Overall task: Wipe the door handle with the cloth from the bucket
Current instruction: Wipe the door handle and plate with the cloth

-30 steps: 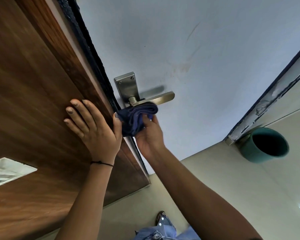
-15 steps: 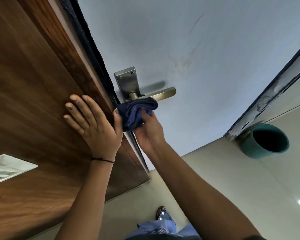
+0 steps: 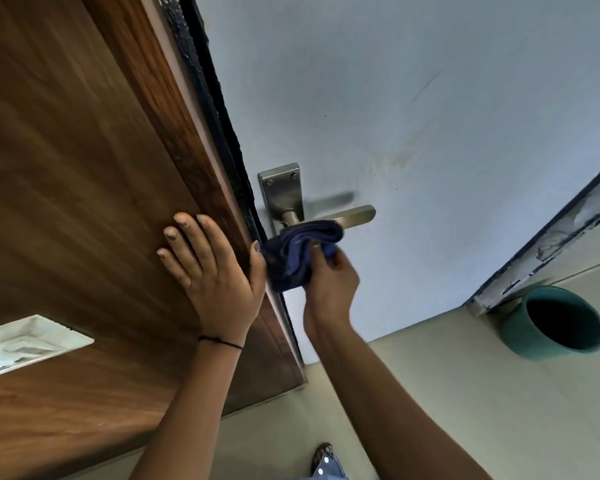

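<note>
Well, starting at the left, one brown wood-grain door panel [image 3: 84, 202] fills that side, with one pale rectangular plate [image 3: 25, 344] set into it low down. One left hand [image 3: 215, 271] lies flat and open against that wood, four fingers spread on the face and the thumb hooked round the edge, a single thin black thread [image 3: 220, 341] round the wrist. A dark strip [image 3: 219, 109] runs up the door's edge beside the thumb. Just right of the thumb sits one bunched dark blue cloth [image 3: 298, 254], gripped in the right hand [image 3: 329, 282], whose fingers are closed round it from below. The cloth's top fold presses against the underside of the one metal door handle [image 3: 350, 216], near where the lever meets its neck; the lever's far end sticks out bare to the right. One backplate [image 3: 281, 192] with two screws carries it on the pale grey-blue door face [image 3: 430, 133]. Further right, one teal bucket [image 3: 520, 337] stands on the pale floor [image 3: 447, 393] at the foot of a chipped frame [image 3: 551, 237], well apart from both hands. One sandalled foot [image 3: 321, 453] shows at the bottom edge
</note>
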`<state>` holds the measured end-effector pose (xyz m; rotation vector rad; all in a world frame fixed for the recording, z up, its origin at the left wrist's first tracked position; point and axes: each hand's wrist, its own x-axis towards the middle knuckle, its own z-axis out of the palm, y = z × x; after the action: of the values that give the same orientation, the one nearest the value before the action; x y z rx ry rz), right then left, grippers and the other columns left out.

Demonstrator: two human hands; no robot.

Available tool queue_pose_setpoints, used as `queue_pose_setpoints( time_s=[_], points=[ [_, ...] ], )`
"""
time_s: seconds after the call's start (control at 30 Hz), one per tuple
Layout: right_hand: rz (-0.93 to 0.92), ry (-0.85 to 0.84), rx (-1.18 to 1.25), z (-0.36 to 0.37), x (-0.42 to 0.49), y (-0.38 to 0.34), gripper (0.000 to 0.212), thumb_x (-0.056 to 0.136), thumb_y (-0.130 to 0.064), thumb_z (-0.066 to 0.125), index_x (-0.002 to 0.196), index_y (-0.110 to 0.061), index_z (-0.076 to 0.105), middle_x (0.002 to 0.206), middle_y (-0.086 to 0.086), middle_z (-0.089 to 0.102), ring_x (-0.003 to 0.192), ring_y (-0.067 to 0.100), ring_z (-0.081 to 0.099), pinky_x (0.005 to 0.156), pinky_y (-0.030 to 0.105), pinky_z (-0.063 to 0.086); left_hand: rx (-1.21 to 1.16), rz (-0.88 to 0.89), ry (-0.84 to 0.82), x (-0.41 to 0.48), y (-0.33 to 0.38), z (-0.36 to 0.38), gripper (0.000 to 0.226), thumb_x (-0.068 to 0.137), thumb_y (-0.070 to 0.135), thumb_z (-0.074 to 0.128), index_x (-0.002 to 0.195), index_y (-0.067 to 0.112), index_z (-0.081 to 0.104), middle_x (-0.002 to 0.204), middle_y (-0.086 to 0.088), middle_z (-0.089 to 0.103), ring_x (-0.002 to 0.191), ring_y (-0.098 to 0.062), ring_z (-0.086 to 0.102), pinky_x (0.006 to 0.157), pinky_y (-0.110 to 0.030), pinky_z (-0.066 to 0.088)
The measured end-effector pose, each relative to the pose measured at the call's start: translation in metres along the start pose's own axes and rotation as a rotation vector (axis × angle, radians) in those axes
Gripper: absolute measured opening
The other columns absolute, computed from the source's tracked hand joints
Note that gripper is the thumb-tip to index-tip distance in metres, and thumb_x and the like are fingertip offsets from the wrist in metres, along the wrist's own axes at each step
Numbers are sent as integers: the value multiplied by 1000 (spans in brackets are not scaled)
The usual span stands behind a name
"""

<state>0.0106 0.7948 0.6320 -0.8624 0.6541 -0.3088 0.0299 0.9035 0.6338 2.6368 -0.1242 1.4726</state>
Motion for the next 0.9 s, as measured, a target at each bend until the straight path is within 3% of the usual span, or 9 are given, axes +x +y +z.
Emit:
queue_pose_setpoints(
  time_s=[0.1, 0.23, 0.3, 0.4, 0.57, 0.7, 0.77, 0.83, 0.9],
  points=[
    [27, -50, -41, 1, -3, 1, 18, 90, -6, 62, 106, -1, 69, 99, 10, 75, 90, 21, 71, 85, 29, 57, -11, 4, 7, -1, -1, 1, 84, 93, 41, 42, 147, 11, -15, 143, -27, 10, 142, -18, -26, 117, -39, -12],
    [-96, 129, 71, -23, 29, -32, 6, 86, -4, 66, 87, -9, 69, 84, 7, 69, 81, 20, 62, 79, 33, 55, -5, 7, 21, -1, -2, 2, 83, 93, 42, 40, 148, 11, -14, 150, -25, -2, 143, -19, -25, 117, -40, -11],
    [-148, 180, 51, -29, 37, -39, 2, 85, -11, 69, 87, -12, 69, 88, 7, 70, 85, 20, 65, 85, 35, 55, 5, 9, 19, -1, -1, 2, 84, 93, 42, 41, 148, 10, -14, 149, -26, 1, 143, -19, -25, 117, -40, -11],
    [-144, 170, -63, -15, 26, -22, 8, 85, -13, 67, 92, -9, 65, 84, 5, 66, 81, 18, 62, 81, 33, 52, 12, 14, 11, -1, -2, 3, 86, 92, 41, 44, 147, 10, -15, 155, -18, -16, 143, -20, -25, 117, -41, -11],
    [-101, 41, -215, 2, -1, 0, 17, 87, -16, 65, 100, -5, 65, 92, 8, 69, 83, 16, 64, 80, 27, 55, 21, 13, 14, -3, -2, 3, 85, 94, 43, 42, 147, 10, -14, 145, -23, 4, 143, -20, -25, 117, -40, -11],
    [-180, -63, -404, -9, -1, -6, 26, 86, -15, 67, 110, -6, 63, 101, 7, 71, 92, 17, 68, 82, 25, 58, 15, 7, 20, -3, -1, 4, 84, 93, 42, 41, 147, 10, -14, 143, -26, 13, 143, -19, -25, 117, -40, -11],
    [-254, -109, -525, -18, 1, -8, 28, 85, -12, 67, 112, -7, 62, 101, 3, 69, 90, 14, 67, 74, 15, 56, 17, 3, 26, -3, -1, 5, 83, 93, 42, 41, 147, 10, -14, 142, -26, 14, 143, -19, -25, 117, -40, -10],
    [-305, -73, -566, -28, 5, -14, 26, 85, -9, 66, 111, -9, 60, 100, 1, 66, 86, 10, 64, 66, 7, 53, 22, 4, 28, -3, -1, 5, 84, 93, 42, 42, 148, 10, -13, 143, -26, 14, 143, -20, -24, 117, -41, -10],
    [-337, 80, -479, -39, 9, -23, 29, 86, -7, 63, 114, -11, 55, 103, -2, 62, 87, 8, 61, 65, 4, 50, 21, 7, 26, -4, -1, 6, 84, 93, 41, 42, 148, 10, -13, 143, -25, 14, 143, -20, -24, 117, -40, -11]
  ],
)
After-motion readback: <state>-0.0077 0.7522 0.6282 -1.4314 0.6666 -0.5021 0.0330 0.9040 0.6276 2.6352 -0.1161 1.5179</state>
